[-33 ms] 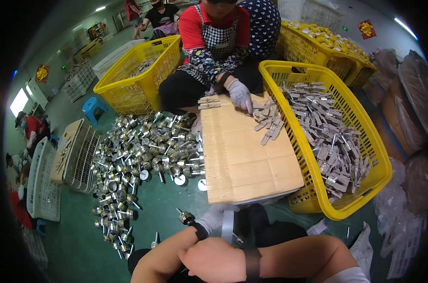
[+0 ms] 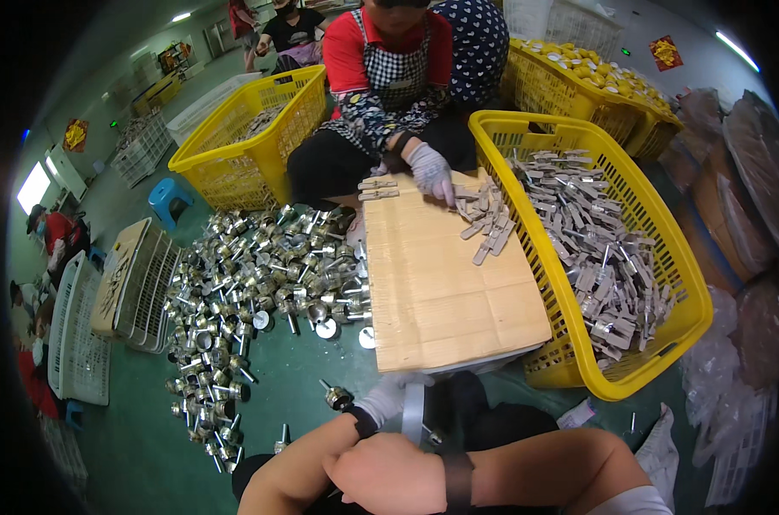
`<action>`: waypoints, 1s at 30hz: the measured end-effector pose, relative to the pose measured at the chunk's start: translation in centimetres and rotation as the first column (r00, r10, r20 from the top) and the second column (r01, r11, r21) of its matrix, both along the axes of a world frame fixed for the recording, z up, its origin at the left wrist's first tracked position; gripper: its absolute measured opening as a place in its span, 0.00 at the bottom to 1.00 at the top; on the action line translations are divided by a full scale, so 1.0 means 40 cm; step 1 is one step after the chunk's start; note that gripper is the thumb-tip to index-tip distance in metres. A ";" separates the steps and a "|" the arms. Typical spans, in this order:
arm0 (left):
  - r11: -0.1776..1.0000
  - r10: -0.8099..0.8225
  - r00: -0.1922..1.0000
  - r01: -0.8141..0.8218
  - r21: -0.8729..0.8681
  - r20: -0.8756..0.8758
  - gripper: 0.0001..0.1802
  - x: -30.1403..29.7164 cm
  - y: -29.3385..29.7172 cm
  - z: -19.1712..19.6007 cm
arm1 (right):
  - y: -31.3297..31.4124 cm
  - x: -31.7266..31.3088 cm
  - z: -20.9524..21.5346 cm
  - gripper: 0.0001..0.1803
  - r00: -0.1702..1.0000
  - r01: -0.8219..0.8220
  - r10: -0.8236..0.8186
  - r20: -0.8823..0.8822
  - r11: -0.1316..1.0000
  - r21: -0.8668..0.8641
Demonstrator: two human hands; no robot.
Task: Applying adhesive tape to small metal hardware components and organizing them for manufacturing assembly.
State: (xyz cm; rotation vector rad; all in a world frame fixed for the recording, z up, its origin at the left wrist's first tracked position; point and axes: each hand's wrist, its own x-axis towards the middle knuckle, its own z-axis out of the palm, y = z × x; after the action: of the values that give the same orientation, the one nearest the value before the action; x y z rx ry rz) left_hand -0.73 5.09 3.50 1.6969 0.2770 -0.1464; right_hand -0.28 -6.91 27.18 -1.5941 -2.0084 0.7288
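Note:
My left hand (image 2: 384, 400), in a white glove with a black wristband, is at the near edge of a low work surface topped with cardboard (image 2: 454, 292). A pale upright strip (image 2: 413, 410) stands beside it, and its fingertips are hard to make out. My bare right hand (image 2: 391, 474) lies across my left forearm, back upward, fingers curled under and partly hidden; whether they hold anything cannot be seen. Across the board, a co-worker's gloved hand (image 2: 431, 172) touches a small heap of grey clip-like pieces (image 2: 486, 215). More such pieces (image 2: 378, 190) lie at the far left corner.
Many metal cup-shaped parts with stems (image 2: 261, 275) cover the green floor at left. A yellow basket (image 2: 591, 360) of grey clip-like pieces stands right; another yellow basket (image 2: 235, 176) stands far left. Beyond are a blue stool (image 2: 168, 199), white crates (image 2: 76, 343) and plastic-wrapped stacks (image 2: 733, 189).

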 end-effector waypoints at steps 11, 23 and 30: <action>0.998 -0.004 1.000 0.003 0.062 0.005 0.16 -0.005 -0.011 0.050 | 0.005 0.005 0.068 0.13 0.985 -0.101 0.110 0.131 0.992 -0.073; 0.987 0.007 0.997 -0.018 -0.161 -0.071 0.17 0.009 -0.013 0.057 | 0.005 0.012 0.027 0.08 0.998 -0.061 0.061 0.019 0.998 -0.035; 0.995 -0.014 1.000 0.011 0.099 0.028 0.17 -0.011 0.007 0.047 | 0.006 0.005 0.059 0.13 0.994 -0.071 0.076 0.078 0.996 -0.062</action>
State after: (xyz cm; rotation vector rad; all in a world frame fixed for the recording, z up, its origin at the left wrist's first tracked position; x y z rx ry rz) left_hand -1.18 5.38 5.39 1.7976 0.2558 -0.1191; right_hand -0.06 -6.66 29.54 -1.6137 -2.1314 0.7691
